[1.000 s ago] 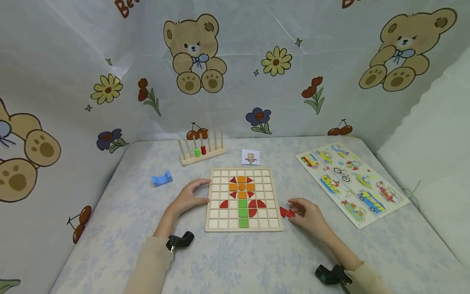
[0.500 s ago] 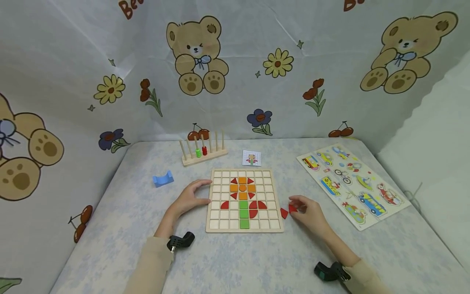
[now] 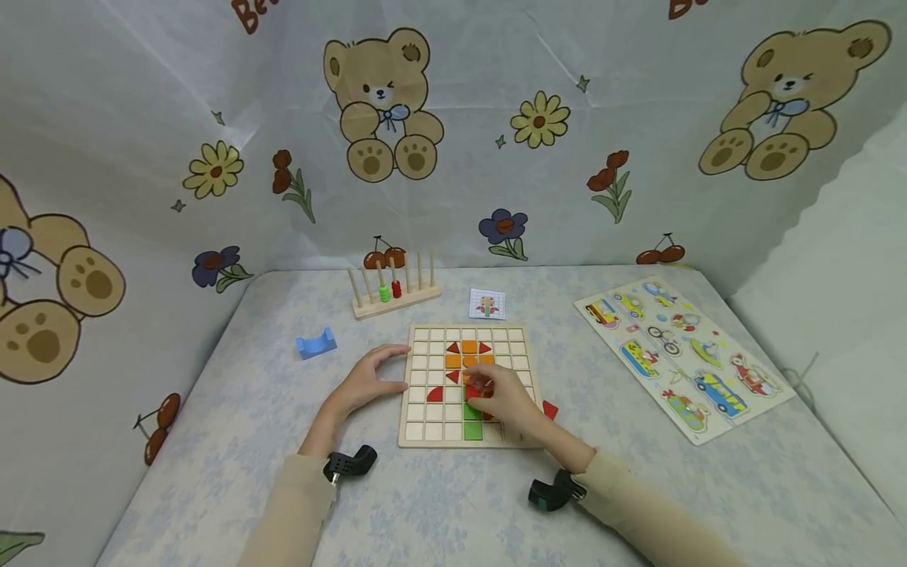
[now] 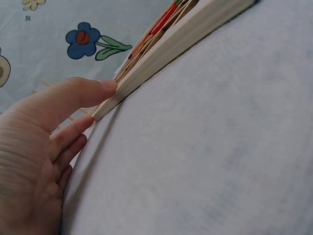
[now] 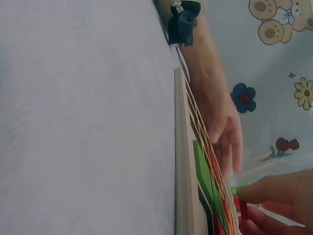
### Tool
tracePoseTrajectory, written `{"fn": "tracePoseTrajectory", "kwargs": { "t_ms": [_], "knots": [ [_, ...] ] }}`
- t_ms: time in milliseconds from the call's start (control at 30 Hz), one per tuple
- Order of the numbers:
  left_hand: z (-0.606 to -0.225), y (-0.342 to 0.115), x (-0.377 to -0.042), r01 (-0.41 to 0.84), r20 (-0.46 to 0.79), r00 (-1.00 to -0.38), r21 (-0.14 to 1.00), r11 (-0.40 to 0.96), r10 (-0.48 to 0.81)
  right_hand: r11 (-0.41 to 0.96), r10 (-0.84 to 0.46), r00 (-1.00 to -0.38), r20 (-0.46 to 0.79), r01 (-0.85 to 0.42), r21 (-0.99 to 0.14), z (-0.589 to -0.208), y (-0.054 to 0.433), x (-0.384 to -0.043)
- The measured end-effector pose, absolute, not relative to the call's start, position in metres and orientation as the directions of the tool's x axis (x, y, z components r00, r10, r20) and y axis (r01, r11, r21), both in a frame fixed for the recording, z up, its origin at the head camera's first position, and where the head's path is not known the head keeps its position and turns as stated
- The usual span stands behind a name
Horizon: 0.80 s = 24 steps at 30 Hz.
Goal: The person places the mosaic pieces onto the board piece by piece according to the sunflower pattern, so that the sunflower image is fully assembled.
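Note:
A square wooden grid board (image 3: pixel 416 431) lies on the table, holding orange, green and red flat pieces. My left hand (image 3: pixel 363 383) touches its left edge with thumb and fingertips, the fingers loosely extended. In the left wrist view the thumb (image 4: pixel 93 90) rests at the board's rim. My right hand (image 3: pixel 512 403) is over the middle of the board and pinches a small flat red piece (image 5: pixel 243 209) between thumb and fingers. It covers several pieces right of the green squares (image 3: pixel 472 431). A red quarter-circle (image 3: pixel 435 394) sits in a cell left of the green column. Another loose red piece (image 3: pixel 549 409) lies at the board's right edge.
Behind the board lies a small pattern card (image 3: pixel 487 304). A wooden peg stand (image 3: pixel 397 301) with green and red beads is at the back left, a blue curved block (image 3: pixel 316 344) in front of it. A vehicle puzzle board (image 3: pixel 683 358) lies at right.
My right hand has picked up one of two red pieces beside the board and carried it left over the board's middle. My left hand stays at the left edge.

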<state>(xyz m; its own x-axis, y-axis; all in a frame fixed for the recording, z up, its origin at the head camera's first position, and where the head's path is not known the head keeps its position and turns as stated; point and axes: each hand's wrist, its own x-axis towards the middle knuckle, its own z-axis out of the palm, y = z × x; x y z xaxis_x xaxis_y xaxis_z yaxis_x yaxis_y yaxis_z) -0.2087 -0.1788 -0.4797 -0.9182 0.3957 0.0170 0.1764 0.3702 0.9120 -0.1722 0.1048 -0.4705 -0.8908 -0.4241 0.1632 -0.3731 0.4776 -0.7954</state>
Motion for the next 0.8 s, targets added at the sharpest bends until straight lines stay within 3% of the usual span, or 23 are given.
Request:
{"fn": "tracePoseTrajectory", "kwargs": {
  "t_ms": [233,467,800],
  "knots": [
    [-0.476,-0.177,-0.209,0.201,0.037,-0.909,0.912,0.358,0.415,0.478,-0.445,-0.888,0.113,-0.343,-0.809,-0.474,0.08,-0.18],
    [-0.476,-0.177,-0.21,0.189,0.025,-0.909,0.914,0.359,0.415,0.456,-0.458,-0.876,0.148,-0.375,-0.807,-0.479,0.073,-0.182],
    [-0.512,-0.185,-0.226,0.184,0.034,-0.921,0.916,0.357,0.388,0.435,-0.426,-0.874,0.233,-0.423,-0.795,-0.475,0.088,-0.178]
  ]
}}
